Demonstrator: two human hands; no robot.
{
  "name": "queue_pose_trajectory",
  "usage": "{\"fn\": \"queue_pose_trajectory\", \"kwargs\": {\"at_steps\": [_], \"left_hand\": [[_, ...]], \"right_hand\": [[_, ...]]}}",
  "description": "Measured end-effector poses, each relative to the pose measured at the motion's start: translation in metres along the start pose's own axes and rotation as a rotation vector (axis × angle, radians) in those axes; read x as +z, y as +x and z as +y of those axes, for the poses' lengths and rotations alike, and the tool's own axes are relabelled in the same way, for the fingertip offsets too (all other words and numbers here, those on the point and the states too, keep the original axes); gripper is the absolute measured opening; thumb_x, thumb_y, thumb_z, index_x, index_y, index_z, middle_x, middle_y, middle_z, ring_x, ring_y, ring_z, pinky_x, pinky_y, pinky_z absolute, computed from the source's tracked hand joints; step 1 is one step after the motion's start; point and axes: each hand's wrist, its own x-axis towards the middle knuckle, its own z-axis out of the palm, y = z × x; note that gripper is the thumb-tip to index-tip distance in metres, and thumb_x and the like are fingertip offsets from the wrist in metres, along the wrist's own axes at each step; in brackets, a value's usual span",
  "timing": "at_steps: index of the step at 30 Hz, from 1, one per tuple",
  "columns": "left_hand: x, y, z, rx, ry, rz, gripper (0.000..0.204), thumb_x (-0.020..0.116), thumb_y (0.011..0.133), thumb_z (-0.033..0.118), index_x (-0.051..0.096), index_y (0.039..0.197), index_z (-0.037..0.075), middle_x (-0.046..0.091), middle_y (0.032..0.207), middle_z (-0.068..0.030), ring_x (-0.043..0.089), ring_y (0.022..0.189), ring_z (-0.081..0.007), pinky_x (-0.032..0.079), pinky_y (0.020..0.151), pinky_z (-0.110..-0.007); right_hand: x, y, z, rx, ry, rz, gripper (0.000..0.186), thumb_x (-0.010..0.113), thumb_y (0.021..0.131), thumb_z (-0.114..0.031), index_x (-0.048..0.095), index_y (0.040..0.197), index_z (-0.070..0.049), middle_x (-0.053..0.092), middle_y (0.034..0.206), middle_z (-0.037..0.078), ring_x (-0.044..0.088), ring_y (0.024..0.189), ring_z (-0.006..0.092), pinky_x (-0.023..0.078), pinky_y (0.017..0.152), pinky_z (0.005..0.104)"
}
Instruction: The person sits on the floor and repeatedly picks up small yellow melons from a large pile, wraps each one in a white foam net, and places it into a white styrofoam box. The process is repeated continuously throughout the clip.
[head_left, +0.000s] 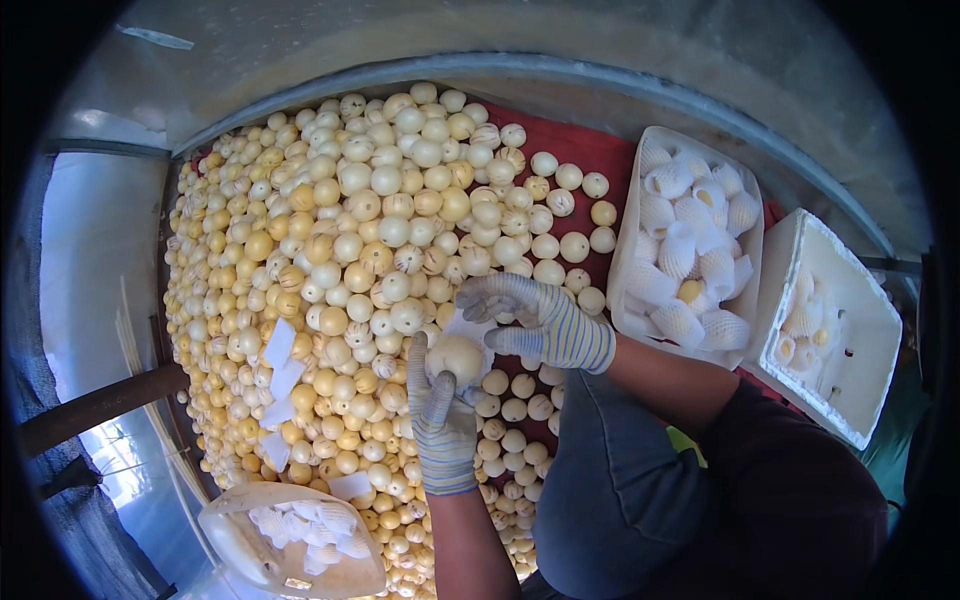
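My left hand [440,430], in a striped knit glove, is closed around a pale round pepino melon [455,361], its thumb over the fruit's near side. A white foam net sleeve [467,325] shows just behind and beside this melon. Over the sleeve's far edge curl the fingers of my gloved right hand [545,322], its thumb bent toward them. The fingers partly hide where they meet the foam. Beneath both hands spreads a large heap of pepino melons [320,240], cream to yellow, some with purple streaks.
To the right stands a white crate [622,290] of sleeved melons, beside a white foam box [860,350] with a few more. A cut plastic container [225,520] with foam sleeves lies at the lower left. Loose flat sleeves [280,343] rest on the heap. Red cloth [600,150] shows underneath.
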Motion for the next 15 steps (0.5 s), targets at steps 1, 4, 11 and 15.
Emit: {"fn": "queue_pose_trajectory", "kwargs": {"at_steps": [1, 4, 11, 15], "left_hand": [[0.002, -0.002, 0.000, 0.010, -0.013, -0.015, 0.090, 0.079, 0.076, 0.018, 0.027, 0.148, 0.004, 0.046, 0.131, -0.0160, 0.058, 0.104, -0.0244, 0.054, 0.066, -0.027], [0.015, -0.005, 0.002, 0.033, -0.040, -0.075, 0.094, 0.080, 0.074, 0.015, 0.025, 0.150, 0.007, 0.045, 0.131, -0.0166, 0.057, 0.102, -0.0248, 0.053, 0.064, -0.027], [0.016, -0.009, -0.004, 0.010, -0.031, -0.187, 0.095, 0.080, 0.072, 0.014, 0.026, 0.150, 0.012, 0.047, 0.129, -0.0168, 0.056, 0.104, -0.0243, 0.054, 0.065, -0.028], [0.002, -0.006, -0.012, 0.060, 0.092, -0.108, 0.093, 0.079, 0.072, 0.013, 0.027, 0.149, 0.007, 0.049, 0.128, -0.0167, 0.056, 0.109, -0.0255, 0.054, 0.077, -0.030]], "right_hand": [[-0.009, 0.004, 0.009, -0.101, 0.109, 0.120, 0.053, 0.067, 0.090, -0.023, 0.047, 0.136, -0.004, 0.057, 0.126, 0.008, 0.055, 0.116, 0.0172, 0.044, 0.101, 0.0324], [-0.031, -0.003, 0.020, 0.170, 0.341, 0.025, 0.061, 0.066, 0.090, -0.034, 0.045, 0.139, -0.003, 0.057, 0.128, 0.009, 0.054, 0.118, 0.0195, 0.041, 0.105, 0.0383], [-0.012, -0.009, 0.044, 0.305, 0.839, -0.354, 0.069, 0.070, 0.087, -0.036, 0.042, 0.139, -0.001, 0.054, 0.132, 0.013, 0.050, 0.125, 0.0221, 0.041, 0.105, 0.0381], [-0.022, -0.006, 0.028, 0.288, 0.168, 0.019, 0.054, 0.072, 0.083, -0.011, 0.050, 0.131, -0.003, 0.062, 0.110, 0.007, 0.060, 0.100, 0.0148, 0.049, 0.086, 0.0282]]}}
